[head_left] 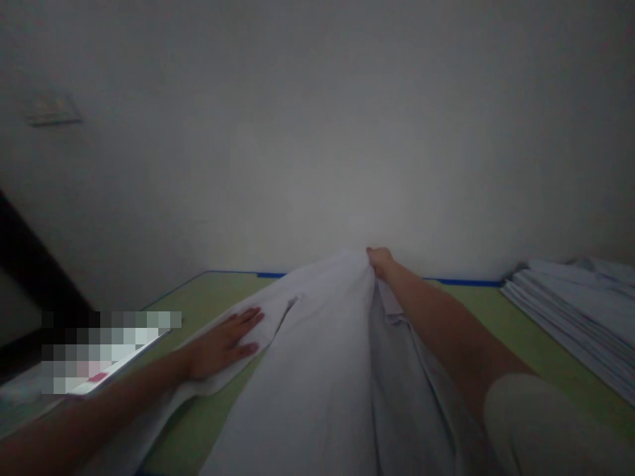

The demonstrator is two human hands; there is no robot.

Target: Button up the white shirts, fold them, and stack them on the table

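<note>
A white garment with a long sleeve, which looks like a shirt [317, 370], is spread lengthwise over the green table. My left hand [225, 344] lies flat on its left sleeve, fingers apart. Farther off, near the wall, my right hand [381, 261] grips the upper edge of the shirt and holds it raised above the table. Cloth hangs in folds below my right forearm, and the fingertips of that hand are partly hidden. The near end of the shirt runs out of view at the bottom.
The green table [218, 291] has a blue edge and stands against a grey wall [317, 132]. At the right lies a stack of folded white cloth [570, 311]. A bright, blurred-out flat object [133, 354] sits at the left. A switch plate [52, 109] is on the wall.
</note>
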